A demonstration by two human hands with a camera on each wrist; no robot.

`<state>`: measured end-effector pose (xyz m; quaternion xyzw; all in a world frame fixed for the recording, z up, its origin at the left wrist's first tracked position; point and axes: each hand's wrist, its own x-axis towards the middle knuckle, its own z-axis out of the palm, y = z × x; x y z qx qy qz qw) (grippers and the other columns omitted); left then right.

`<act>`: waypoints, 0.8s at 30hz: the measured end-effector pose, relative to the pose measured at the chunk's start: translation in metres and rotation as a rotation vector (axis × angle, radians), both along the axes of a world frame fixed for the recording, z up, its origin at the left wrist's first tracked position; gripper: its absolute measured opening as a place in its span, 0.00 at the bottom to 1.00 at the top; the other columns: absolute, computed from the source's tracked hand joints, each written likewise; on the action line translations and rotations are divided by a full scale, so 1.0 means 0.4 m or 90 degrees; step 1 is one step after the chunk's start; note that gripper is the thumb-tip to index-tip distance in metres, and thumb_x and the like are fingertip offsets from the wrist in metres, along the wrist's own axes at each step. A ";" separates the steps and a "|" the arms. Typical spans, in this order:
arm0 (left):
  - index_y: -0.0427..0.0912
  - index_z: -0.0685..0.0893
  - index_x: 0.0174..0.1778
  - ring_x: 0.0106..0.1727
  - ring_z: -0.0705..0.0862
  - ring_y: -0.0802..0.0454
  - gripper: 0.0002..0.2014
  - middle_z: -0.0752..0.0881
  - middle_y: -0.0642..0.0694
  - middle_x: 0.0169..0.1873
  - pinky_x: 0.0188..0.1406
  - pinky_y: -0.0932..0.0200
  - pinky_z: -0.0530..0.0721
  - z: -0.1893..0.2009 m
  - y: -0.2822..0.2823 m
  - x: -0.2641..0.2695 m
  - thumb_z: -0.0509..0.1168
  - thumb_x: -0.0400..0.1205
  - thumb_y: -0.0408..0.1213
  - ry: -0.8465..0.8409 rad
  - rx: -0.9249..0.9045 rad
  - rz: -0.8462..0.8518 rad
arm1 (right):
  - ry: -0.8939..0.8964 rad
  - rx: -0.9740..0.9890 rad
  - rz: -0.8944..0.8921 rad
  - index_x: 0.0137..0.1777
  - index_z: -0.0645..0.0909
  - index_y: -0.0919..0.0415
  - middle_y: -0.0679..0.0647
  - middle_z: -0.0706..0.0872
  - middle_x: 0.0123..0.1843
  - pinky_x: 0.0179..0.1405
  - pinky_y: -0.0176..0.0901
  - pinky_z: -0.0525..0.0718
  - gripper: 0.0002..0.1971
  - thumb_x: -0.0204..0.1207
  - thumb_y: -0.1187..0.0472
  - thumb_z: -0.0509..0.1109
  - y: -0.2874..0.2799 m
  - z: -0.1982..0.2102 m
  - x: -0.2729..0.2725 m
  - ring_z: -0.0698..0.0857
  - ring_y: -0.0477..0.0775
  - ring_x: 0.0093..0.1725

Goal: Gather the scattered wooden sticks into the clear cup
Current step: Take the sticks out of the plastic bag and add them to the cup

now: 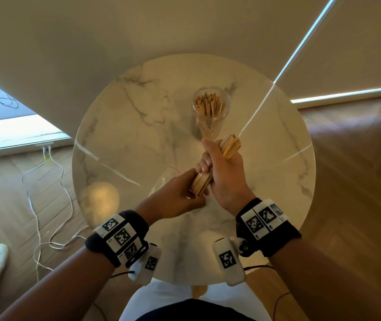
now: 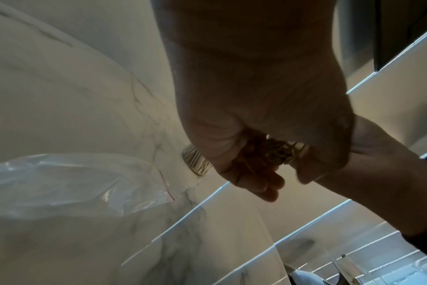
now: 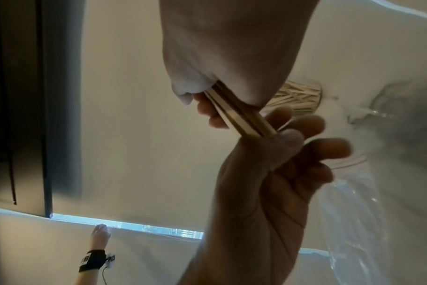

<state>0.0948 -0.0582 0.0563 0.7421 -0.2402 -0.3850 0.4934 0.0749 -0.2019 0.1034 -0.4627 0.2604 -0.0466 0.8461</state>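
While daylight edges the lowered blinds [image 1: 347, 42], a round marble worktop [image 1: 120, 135] fills the middle of the head view, standing on a wooden floor [image 1: 358, 170] where white cables [image 1: 39, 228] trail to the person's left. On the near part of the worktop lies a clear plastic bag [image 2: 61, 183] with a thin red line at its mouth, just beside the left hand [image 1: 180, 200]. Farther back stands the clear cup [image 1: 211, 107], upright and already packed with wooden sticks on end (its base shows again in both wrist views, past the hands).

Above the worktop, between the cup and the person, the right hand [image 1: 224, 172] is closed in a fist round the middle of a bundle of sticks [image 1: 230, 145], which slants from lower left to upper right; its upper end fans out of the fist toward the cup, close to the cup's foot but apart from it. The left hand meets the lower end of the bundle, thumb and curled fingers [image 3: 312, 123] closed about the stick ends, so that both hands hold the same bundle. Seen from the left wrist, the stick ends show as a dark cluster inside that hand's curl.

Both wrists carry black bands [image 1: 275, 237] with black-and-white square markers. In the right wrist view another person's arm [image 3: 95, 256], also banded, reaches up at the blind.
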 end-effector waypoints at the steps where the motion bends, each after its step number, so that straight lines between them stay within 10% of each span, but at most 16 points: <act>1: 0.49 0.81 0.62 0.51 0.88 0.48 0.20 0.88 0.51 0.50 0.55 0.42 0.89 0.003 -0.004 0.005 0.73 0.75 0.49 -0.025 0.027 -0.019 | 0.001 -0.028 0.013 0.28 0.74 0.53 0.52 0.71 0.23 0.30 0.47 0.76 0.22 0.85 0.65 0.71 0.009 -0.003 -0.004 0.71 0.50 0.23; 4: 0.55 0.82 0.47 0.41 0.84 0.55 0.03 0.86 0.53 0.40 0.48 0.49 0.87 0.012 -0.012 0.014 0.70 0.85 0.44 -0.039 0.069 -0.053 | 0.004 -0.120 0.053 0.27 0.76 0.50 0.52 0.75 0.24 0.37 0.52 0.81 0.22 0.84 0.61 0.73 0.024 -0.014 -0.015 0.75 0.53 0.27; 11: 0.43 0.78 0.47 0.37 0.74 0.53 0.12 0.78 0.46 0.36 0.45 0.39 0.82 0.016 0.010 0.026 0.62 0.90 0.47 -0.022 0.109 -0.062 | 0.015 -0.323 0.238 0.41 0.81 0.66 0.57 0.85 0.38 0.47 0.44 0.83 0.12 0.80 0.61 0.78 -0.027 0.013 -0.027 0.83 0.53 0.40; 18: 0.57 0.74 0.34 0.26 0.75 0.65 0.16 0.77 0.56 0.28 0.31 0.67 0.70 0.008 0.002 0.066 0.66 0.87 0.41 -0.145 0.164 -0.070 | 0.005 -0.364 0.346 0.51 0.87 0.65 0.61 0.92 0.46 0.42 0.46 0.90 0.07 0.79 0.62 0.79 -0.091 0.048 -0.033 0.90 0.52 0.40; 24: 0.46 0.87 0.54 0.37 0.80 0.59 0.04 0.84 0.56 0.39 0.39 0.68 0.74 0.027 -0.065 0.112 0.69 0.85 0.37 -0.230 0.145 -0.022 | -0.019 -0.310 0.321 0.54 0.85 0.72 0.68 0.92 0.49 0.51 0.53 0.94 0.08 0.80 0.67 0.77 -0.141 0.057 0.018 0.94 0.64 0.51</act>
